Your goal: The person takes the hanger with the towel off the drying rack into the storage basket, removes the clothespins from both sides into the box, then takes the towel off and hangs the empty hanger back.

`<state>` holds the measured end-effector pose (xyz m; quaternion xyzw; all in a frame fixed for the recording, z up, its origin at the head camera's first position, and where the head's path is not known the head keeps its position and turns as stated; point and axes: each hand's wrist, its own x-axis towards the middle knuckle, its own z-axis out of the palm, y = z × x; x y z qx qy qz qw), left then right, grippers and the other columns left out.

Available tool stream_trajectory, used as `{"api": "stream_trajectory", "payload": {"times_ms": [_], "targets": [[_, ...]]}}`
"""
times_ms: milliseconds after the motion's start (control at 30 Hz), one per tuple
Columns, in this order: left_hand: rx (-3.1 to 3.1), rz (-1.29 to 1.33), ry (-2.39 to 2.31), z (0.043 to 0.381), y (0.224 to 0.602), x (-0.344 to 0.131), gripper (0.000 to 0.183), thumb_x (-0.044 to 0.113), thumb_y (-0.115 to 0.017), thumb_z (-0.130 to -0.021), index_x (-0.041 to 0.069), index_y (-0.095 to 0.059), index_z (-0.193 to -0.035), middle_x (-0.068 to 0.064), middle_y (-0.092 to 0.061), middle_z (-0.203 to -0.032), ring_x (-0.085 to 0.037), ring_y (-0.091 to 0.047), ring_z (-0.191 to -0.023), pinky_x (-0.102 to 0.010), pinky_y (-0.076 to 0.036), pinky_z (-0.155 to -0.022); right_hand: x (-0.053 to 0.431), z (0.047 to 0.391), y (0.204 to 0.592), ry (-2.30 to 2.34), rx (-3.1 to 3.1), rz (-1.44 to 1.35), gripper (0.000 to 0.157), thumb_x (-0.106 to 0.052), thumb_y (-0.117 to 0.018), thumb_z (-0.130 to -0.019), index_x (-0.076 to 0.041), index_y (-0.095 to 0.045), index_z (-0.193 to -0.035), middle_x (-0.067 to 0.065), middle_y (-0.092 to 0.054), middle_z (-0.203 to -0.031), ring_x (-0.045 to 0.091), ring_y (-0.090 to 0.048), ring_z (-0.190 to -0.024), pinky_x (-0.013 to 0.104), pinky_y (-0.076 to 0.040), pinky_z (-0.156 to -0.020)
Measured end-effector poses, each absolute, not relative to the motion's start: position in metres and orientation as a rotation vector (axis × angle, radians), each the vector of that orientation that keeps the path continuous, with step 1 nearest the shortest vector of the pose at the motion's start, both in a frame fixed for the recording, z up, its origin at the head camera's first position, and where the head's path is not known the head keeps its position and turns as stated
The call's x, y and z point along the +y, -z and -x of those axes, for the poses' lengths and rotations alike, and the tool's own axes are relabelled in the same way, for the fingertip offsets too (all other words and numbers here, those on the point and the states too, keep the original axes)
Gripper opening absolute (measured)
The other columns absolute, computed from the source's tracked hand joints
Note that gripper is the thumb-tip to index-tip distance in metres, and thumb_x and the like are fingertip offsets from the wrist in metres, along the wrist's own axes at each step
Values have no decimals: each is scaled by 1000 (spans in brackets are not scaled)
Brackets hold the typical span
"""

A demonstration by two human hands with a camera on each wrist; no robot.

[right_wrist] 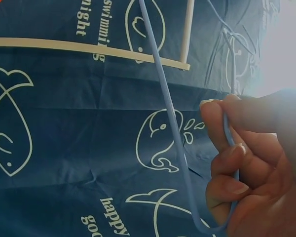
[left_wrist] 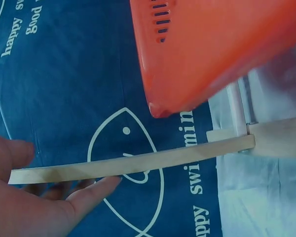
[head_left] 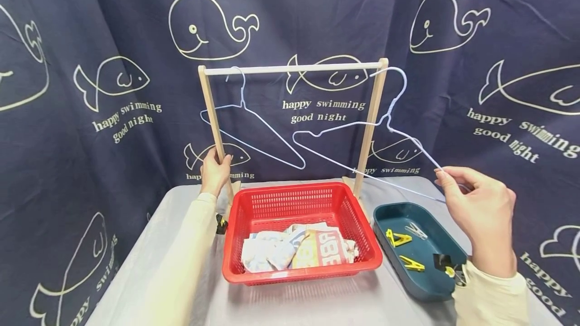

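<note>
With its thumb and fingers on either side, my left hand [head_left: 215, 171] holds the left post of a wooden clothes rack [head_left: 292, 69]; the left wrist view shows the post [left_wrist: 138, 162] between them. My right hand [head_left: 482, 210] pinches one end of a pale blue clothes hanger [head_left: 346, 126] near its lower corner. Curled fingers wrap its wire [right_wrist: 170, 113] in the right wrist view. The held hanger's hook is up by the rack's right top corner; whether it touches the bar I cannot tell. A second blue hanger [head_left: 272, 130] hangs from the bar's left part.
A red plastic basket [head_left: 290, 274] with crumpled printed cloth [head_left: 299, 248] stands in front of the rack. To its right is a dark teal tray [head_left: 421, 288] holding several clothespins, among them a yellow clothespin [head_left: 412, 263]. A dark blue curtain [head_left: 317, 19] hangs behind the table [head_left: 299, 311].
</note>
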<state>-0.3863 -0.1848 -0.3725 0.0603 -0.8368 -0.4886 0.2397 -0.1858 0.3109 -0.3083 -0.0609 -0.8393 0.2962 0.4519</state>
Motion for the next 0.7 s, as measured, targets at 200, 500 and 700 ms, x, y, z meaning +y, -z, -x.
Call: {"api": "stream_trajectory", "payload": {"times_ms": [200, 500, 700], "targets": [[-2329, -130, 1266, 386, 370, -187, 25, 19, -58, -103, 3, -65, -122, -20, -72, -107, -41, -65, -102, -52, -48, -95, 308, 191, 311, -726, -2105, 162, 15, -26, -79, -89, -18, -84, -102, -47, -50, -70, -19, -45, -59, 15, -30, -58], [-2338, -195, 1250, 382, 370, -189, 24, 17, -59, -104, 3, -66, -121, -22, -72, -108, -44, -64, -108, -55, -48, -97, 296, 197, 313, -697, -2139, 121, 16, -25, -78, -90, -17, -84, -102, -2, -77, -78, -24, -44, -61, 11, -30, -59], [-2334, -194, 1264, 384, 372, -184, 30, 18, -58, -104, 7, -67, -130, -19, -73, -116, -45, -62, -116, -57, -46, -101, 295, 195, 312, -690, -2134, 122, 15, -24, -78, -90, -17, -84, -102, 9, -78, -84, -26, -43, -62, 10, -30, -60]]}}
